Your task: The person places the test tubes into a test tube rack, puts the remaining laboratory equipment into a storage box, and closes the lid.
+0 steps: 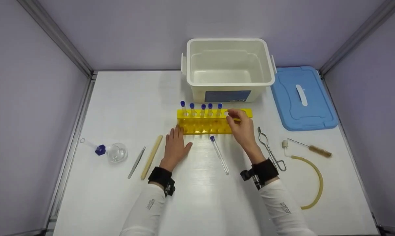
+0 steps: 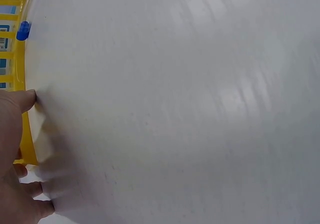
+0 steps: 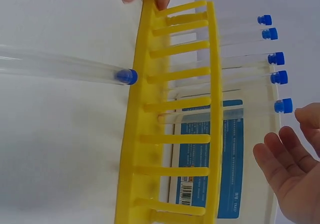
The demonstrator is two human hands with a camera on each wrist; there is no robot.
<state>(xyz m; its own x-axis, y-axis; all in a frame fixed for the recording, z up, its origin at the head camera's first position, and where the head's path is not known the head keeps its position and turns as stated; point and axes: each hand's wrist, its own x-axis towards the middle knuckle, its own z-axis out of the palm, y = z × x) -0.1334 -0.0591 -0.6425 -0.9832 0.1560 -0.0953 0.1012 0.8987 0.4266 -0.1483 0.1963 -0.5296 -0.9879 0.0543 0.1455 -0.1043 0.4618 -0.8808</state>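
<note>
A yellow test tube rack (image 1: 214, 122) stands mid-table, holding several blue-capped test tubes (image 3: 245, 78) in its left part. My left hand (image 1: 176, 148) lies flat at the rack's left end; in the left wrist view its thumb (image 2: 27, 97) touches the rack's front edge. Over the right part of the rack hovers my right hand (image 1: 243, 129), fingers loosely bent and holding nothing. In the right wrist view its thumb (image 3: 309, 118) is just beside the nearest tube's blue cap (image 3: 284, 105). Another capped test tube (image 1: 219, 155) lies on the table in front of the rack, cap towards it.
Behind the rack is a white bin (image 1: 230, 87), with a blue lid (image 1: 305, 98) to its right. Crucible tongs (image 1: 272, 154), a brush (image 1: 319, 151) and rubber tubing (image 1: 321, 183) lie right. Left are a wooden stick (image 1: 151, 157), tweezers (image 1: 137, 163) and a glass flask (image 1: 116, 152).
</note>
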